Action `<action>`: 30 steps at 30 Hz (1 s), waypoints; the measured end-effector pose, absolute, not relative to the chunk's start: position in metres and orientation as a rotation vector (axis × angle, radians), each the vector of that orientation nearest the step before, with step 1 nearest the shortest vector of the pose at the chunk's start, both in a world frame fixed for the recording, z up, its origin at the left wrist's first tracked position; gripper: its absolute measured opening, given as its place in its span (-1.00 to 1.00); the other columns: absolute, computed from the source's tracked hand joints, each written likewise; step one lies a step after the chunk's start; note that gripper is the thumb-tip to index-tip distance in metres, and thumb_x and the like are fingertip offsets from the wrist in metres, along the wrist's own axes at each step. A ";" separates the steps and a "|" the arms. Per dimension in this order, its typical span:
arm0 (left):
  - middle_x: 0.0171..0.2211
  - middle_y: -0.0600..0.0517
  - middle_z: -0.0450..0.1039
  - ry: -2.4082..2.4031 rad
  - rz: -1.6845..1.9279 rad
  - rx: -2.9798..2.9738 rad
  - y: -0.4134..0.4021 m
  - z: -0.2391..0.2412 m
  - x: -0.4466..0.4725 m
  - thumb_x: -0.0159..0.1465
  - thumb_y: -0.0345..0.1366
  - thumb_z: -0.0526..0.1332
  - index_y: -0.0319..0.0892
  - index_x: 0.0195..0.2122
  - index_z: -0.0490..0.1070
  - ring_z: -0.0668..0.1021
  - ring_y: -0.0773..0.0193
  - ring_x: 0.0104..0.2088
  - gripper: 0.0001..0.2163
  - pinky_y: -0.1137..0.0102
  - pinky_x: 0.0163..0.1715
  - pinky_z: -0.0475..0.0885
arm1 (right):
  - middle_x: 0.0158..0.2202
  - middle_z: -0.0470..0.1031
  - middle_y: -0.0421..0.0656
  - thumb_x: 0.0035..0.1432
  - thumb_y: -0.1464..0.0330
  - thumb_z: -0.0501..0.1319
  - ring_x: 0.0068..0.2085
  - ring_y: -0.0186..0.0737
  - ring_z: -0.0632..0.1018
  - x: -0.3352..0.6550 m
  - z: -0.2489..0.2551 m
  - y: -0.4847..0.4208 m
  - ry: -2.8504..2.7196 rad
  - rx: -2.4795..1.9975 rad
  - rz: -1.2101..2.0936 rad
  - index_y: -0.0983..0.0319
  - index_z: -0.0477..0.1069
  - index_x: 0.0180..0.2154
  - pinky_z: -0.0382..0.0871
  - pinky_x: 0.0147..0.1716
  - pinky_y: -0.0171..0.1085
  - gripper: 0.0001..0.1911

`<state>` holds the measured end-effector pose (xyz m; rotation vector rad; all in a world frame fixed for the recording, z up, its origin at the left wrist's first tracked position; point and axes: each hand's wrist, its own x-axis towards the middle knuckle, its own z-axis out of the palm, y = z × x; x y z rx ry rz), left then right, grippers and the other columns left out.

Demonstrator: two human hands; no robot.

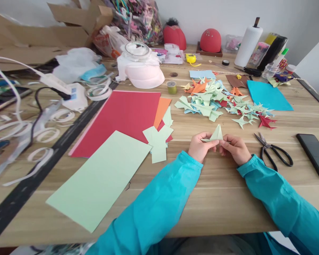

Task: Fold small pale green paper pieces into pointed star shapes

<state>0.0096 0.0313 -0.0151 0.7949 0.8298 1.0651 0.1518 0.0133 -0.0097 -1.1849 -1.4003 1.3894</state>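
Note:
Both hands pinch a small piece of folded light green paper [217, 133] with a pointed top, held just above the table. My left hand [201, 147] grips its lower left edge between thumb and fingers. On the lower right edge, my right hand [236, 148] is closed the same way. Behind the hands lies a pile of folded paper pieces [207, 101], mostly light green, with orange, blue and red ones. Black-handled scissors [272, 150] rest right of my right hand, their blades slightly apart. Several small light green paper rectangles [159, 141] lie left of my left hand.
A large light green sheet [101, 177] and red sheets [119, 120] cover the table's left middle. A phone [315, 155] lies at the right. Further back are a blue sheet [268, 95], a thread spool [171, 87] and a yellow tape measure [190, 58]. A power strip [74, 95] with cables stands left.

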 end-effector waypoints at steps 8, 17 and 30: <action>-0.75 0.14 0.29 0.878 1.068 0.933 0.033 -0.022 0.008 -0.09 -0.22 0.32 -0.26 -0.57 0.35 0.32 0.47 -0.73 -0.78 0.53 -0.69 0.22 | -0.66 0.36 -0.25 -0.02 0.18 0.23 -0.63 -0.41 0.36 0.149 -0.005 0.012 -1.407 -1.205 1.375 0.26 0.27 -0.56 0.25 -0.61 -0.38 -0.70; -0.62 0.08 0.38 0.831 1.103 0.753 0.033 -0.018 0.011 -0.08 -0.18 0.31 -0.27 -0.48 0.38 0.39 0.43 -0.68 -0.75 0.48 -0.66 0.30 | -0.66 0.37 -0.23 -0.04 0.17 0.23 -0.62 -0.39 0.37 0.147 -0.002 0.011 -1.382 -1.208 1.387 0.26 0.31 -0.58 0.25 -0.61 -0.37 -0.69; -0.11 -0.10 0.34 0.883 1.268 1.233 0.025 -0.011 0.009 -0.04 -0.36 0.29 -0.19 -0.33 0.50 0.43 0.18 -0.13 -0.79 0.42 -0.31 0.43 | -0.65 0.40 -0.23 -0.01 0.20 0.22 -0.63 -0.40 0.37 0.151 -0.013 0.014 -1.223 -1.190 1.349 0.26 0.31 -0.57 0.24 -0.61 -0.38 -0.72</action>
